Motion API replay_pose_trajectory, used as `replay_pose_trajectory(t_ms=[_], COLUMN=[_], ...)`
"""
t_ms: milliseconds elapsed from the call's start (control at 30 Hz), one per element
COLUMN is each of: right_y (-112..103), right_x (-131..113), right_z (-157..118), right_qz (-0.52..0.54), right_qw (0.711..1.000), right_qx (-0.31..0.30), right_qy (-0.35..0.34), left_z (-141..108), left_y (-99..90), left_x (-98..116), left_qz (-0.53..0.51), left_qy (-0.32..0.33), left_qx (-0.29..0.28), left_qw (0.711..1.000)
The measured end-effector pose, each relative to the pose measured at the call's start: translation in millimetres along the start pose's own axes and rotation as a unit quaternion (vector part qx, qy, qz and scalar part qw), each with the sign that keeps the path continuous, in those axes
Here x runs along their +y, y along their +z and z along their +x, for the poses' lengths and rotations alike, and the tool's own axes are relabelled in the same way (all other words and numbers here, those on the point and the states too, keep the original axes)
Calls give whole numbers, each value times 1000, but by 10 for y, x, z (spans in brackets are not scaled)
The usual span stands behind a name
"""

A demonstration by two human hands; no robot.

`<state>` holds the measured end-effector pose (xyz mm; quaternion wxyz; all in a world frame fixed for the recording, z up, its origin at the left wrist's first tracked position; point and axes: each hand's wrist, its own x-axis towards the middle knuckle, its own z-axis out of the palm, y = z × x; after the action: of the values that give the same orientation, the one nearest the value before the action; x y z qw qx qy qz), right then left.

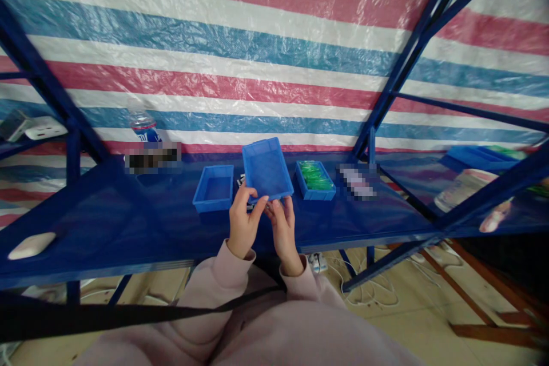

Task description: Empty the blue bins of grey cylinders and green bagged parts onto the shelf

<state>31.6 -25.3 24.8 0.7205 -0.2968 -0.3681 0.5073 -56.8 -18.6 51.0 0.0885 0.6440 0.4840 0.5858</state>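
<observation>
A shallow blue plastic tray (266,168) is tilted up above the blue bench (128,223), its open face turned toward me. My left hand (243,223) pinches its near edge from the left, and my right hand (283,226) grips that same edge from the right. Some small dark parts (241,180) lie on the bench just behind the tray's left corner. To the left of it sits a smaller blue bin (213,189) that looks empty. On the right stands another blue bin (315,180) filled with green pieces.
A water bottle (144,127) stands at the back left beside a blurred-out item. A white oval object (32,245) lies near the bench's front left edge. Blue frame bars (394,86) cross on the right, with more bins (476,155) and a white jar (461,187) behind them. Cables (369,291) lie on the floor.
</observation>
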Motion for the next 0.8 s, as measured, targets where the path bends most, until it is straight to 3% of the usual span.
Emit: replay_pose_trajectory(t_ms=[133, 267, 367, 500, 800], right_y=[14, -21, -48, -63, -48], right_x=[-26, -13, 8, 43, 34], right_z=[8, 28, 41, 37, 19], right_qz=[-43, -90, -123, -147, -188], right_qw=[997, 994, 990, 986, 978], right_qx=[-62, -50, -35, -40, -57], right_qy=[-22, -47, -64, -71, -72], left_z=[149, 254, 299, 327, 327], left_y=[-307, -659, -838, -905, -849], left_x=[-178, -315, -384, -455, -484], left_qz=[42, 103, 149, 156, 125], left_qy=[-44, -86, -112, -137, -187], left_qx=[76, 132, 144, 136, 91], left_qw=[995, 982, 972, 969, 970])
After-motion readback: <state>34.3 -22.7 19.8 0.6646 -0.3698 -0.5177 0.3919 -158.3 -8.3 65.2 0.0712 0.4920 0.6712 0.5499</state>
